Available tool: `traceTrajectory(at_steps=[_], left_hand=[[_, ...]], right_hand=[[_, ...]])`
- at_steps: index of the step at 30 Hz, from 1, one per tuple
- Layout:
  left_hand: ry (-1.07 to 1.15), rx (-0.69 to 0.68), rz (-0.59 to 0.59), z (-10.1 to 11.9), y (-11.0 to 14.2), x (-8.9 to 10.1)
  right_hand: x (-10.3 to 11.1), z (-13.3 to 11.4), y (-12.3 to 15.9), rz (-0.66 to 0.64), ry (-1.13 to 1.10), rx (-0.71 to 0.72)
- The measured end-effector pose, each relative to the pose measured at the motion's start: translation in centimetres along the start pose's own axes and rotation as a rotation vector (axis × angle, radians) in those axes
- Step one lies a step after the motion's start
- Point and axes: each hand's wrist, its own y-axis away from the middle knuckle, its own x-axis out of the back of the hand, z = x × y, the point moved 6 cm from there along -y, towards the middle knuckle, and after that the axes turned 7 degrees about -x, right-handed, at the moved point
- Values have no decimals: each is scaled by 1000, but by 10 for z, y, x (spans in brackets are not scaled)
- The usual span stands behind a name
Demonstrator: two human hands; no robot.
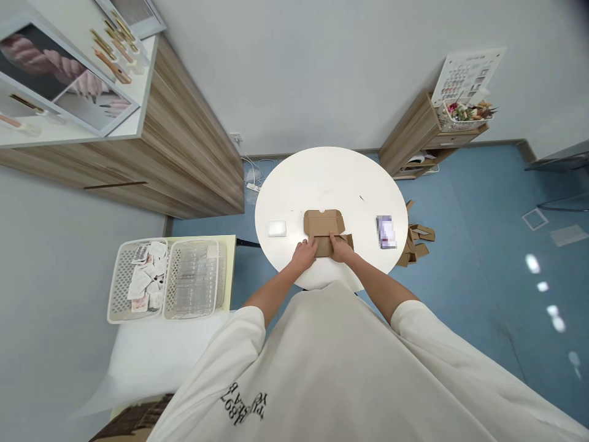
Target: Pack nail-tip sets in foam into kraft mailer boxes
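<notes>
A flat brown cardboard box [323, 223] lies partly folded near the front of the round white table [331, 178]. My left hand [304, 252] grips its near left side with the fingers curled over the cardboard. My right hand [341, 247] presses on the near right side, fingers bent onto a flap. Both hands touch the box at its near edge. A small white packet [277, 228] lies on the table left of the box. A small purple and white item [386, 231] lies to the right.
Several flat cardboard pieces [416, 239] lie on the blue floor right of the table. Two white baskets [168, 279] with packets stand on a surface at my left. A wooden cabinet [184, 153] is at the back left, a low wooden shelf [423, 135] at the back right.
</notes>
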Motion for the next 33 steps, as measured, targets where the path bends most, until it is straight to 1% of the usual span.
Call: traceTrajectory(at_steps=[6, 9, 11, 12, 14, 15, 16, 17, 19, 22, 25, 28, 31, 33], left_hand=[[23, 6, -76, 2, -16, -3], [8, 3, -87, 1, -20, -3], [-1, -1, -90, 1, -21, -3], [-3, -4, -90, 1, -20, -4], [-8, -15, -92, 1, -20, -4], [-12, -21, -94, 2, -20, -4], [-17, -24, -97, 2, -20, -4], [-20, -26, -101, 2, -20, -5], [-28, -28, -108, 2, -21, -5], [-38, -28, -121, 3, -22, -5], [-40, -26, -122, 3, -23, -5], [-43, -21, -120, 3, -23, -6], [-40, -21, -121, 3, -24, -8], [-33, -24, -116, 2, -24, -9]], right_hand=[[-1, 2, 0, 21, -28, 0], [-3, 5, 7, 78, -74, 40], [-4, 10, 18, 177, -106, 82], [-3, 15, 25, 264, -122, 92], [-3, 33, 40, 449, -144, 35], [-4, 43, 47, 514, -156, -23], [-6, 54, 52, 546, -162, -81], [-9, 63, 54, 549, -161, -128], [-14, 74, 52, 492, -149, -156], [-16, 79, 41, 391, -164, -167], [-12, 73, 28, 326, -208, -185], [-6, 61, 23, 300, -249, -150], [2, 51, 27, 334, -273, -104], [8, 48, 32, 363, -266, -98]])
